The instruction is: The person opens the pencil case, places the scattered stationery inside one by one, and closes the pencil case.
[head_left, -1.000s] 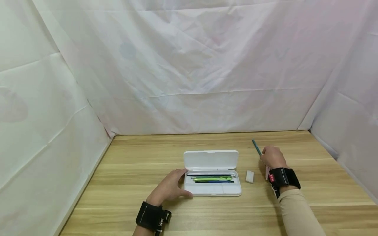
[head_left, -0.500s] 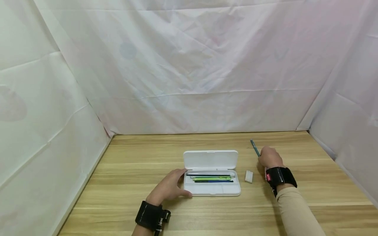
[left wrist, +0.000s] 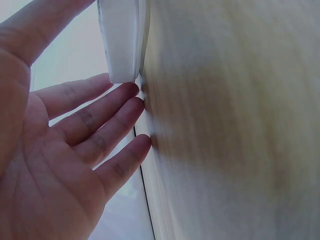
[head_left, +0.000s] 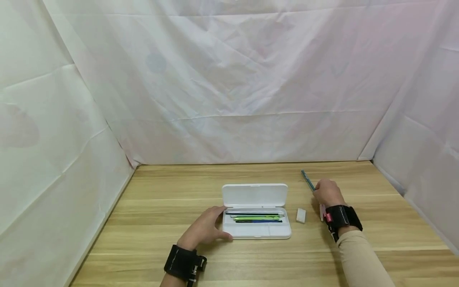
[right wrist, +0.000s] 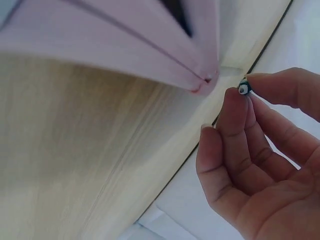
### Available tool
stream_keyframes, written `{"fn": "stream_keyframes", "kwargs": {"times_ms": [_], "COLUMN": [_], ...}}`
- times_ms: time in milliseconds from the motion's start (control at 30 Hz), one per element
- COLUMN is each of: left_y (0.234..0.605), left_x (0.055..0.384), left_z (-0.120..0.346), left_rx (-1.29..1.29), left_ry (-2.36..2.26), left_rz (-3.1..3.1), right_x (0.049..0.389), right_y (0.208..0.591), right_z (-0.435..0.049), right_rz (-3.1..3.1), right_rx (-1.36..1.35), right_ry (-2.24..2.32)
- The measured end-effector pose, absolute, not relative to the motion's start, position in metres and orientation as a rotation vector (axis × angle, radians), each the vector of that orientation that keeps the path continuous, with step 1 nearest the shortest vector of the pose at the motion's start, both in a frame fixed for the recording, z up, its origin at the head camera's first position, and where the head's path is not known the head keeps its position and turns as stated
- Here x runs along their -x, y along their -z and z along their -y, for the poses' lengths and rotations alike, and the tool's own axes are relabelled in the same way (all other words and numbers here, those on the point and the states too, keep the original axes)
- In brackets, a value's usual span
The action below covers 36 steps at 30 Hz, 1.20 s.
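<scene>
My right hand (head_left: 328,192) pinches a dark teal pencil (head_left: 307,180) between thumb and fingers at the table's right side. In the right wrist view the pencil's end (right wrist: 244,89) shows between the fingertips. An open white pencil case (head_left: 281,230) lies in the middle with its lid (head_left: 254,195) raised at the back. Several pencils or pens, green (head_left: 256,218), blue and dark, lie in its rear compartment. My left hand (head_left: 203,228) rests at the case's left end, thumb at the front corner, fingers nearly straight; in the left wrist view fingertips touch the case's end (left wrist: 120,45).
A white eraser (head_left: 301,215) lies right of the case. A pink, flat-sided object (right wrist: 125,45) stands near the right hand, mostly hidden under the wrist in the head view; its kind is unclear. White cloth (head_left: 251,135) hangs around the wooden table (head_left: 172,187).
The teal pencil has tilted further left in the right hand, which has shifted slightly left. The left hand and the case hold their place.
</scene>
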<state>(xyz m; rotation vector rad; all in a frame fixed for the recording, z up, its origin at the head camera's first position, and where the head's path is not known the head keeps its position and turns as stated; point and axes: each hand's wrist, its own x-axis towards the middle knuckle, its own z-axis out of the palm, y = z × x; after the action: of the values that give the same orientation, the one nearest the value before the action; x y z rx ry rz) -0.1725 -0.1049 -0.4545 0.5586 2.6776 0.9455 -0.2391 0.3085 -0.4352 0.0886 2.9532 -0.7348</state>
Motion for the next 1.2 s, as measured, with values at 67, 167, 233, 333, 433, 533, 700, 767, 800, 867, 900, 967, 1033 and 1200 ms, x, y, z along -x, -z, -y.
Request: {"fn": "stream_keyframes", "kwargs": {"times_ms": [67,167,233,333,433,533,700,767,800,867,900,967,1033,1200], "left_y": [0.454,0.455,0.455,0.455,0.455,0.455,0.456,0.456,0.456,0.455,0.455,0.455,0.455,0.455], "left_x": [0.173,0.174,0.175,0.177,0.178,0.179,0.181,0.181,0.181,0.181,0.182,0.182,0.182,0.182], "left_z": [0.105,0.105,0.104,0.103,0.102,0.101,0.101,0.1,0.1,0.1,0.1,0.1,0.1,0.1], "left_rx": [-0.557,-0.562,-0.566,-0.568,-0.557,-0.554,-0.561,-0.558,-0.558,-0.556,-0.557,-0.556,-0.552,-0.539], "left_ry": [-0.946,-0.952,-0.955,-0.961,-0.971,-0.979,-0.988,-0.992,-0.994,-0.995,-0.994,-0.991,-0.989,-0.989], "left_rz": [-2.679,-2.681,-2.68,-2.677,-2.677,-2.679,-2.681,-2.677,-2.676,-2.675,-2.674,-2.674,-2.675,-2.675], "right_x": [0.238,0.236,0.234,0.232,0.229,0.225,0.219,0.217,0.216,0.214,0.214,0.212,0.211,0.207], "right_y": [0.434,0.432,0.43,0.427,0.423,0.42,0.417,0.415,0.414,0.413,0.412,0.41,0.407,0.403], "right_z": [-0.309,-0.31,-0.311,-0.311,-0.309,-0.306,-0.3,-0.297,-0.296,-0.293,-0.292,-0.29,-0.288,-0.283], "right_rz": [-2.964,-2.974,-2.978,-2.99,-3.008,-3.034,-3.053,-3.05,-3.05,-3.048,-3.044,-3.04,-3.041,-3.052], "right_rx": [-0.084,-0.07,-0.067,-0.059,-0.051,-0.041,-0.056,-0.063,-0.062,-0.063,-0.066,-0.073,-0.075,-0.07], "right_ry": [0.742,0.758,0.769,0.788,0.833,0.875,0.954,0.982,0.992,1.008,1.014,1.03,1.041,1.064]}}
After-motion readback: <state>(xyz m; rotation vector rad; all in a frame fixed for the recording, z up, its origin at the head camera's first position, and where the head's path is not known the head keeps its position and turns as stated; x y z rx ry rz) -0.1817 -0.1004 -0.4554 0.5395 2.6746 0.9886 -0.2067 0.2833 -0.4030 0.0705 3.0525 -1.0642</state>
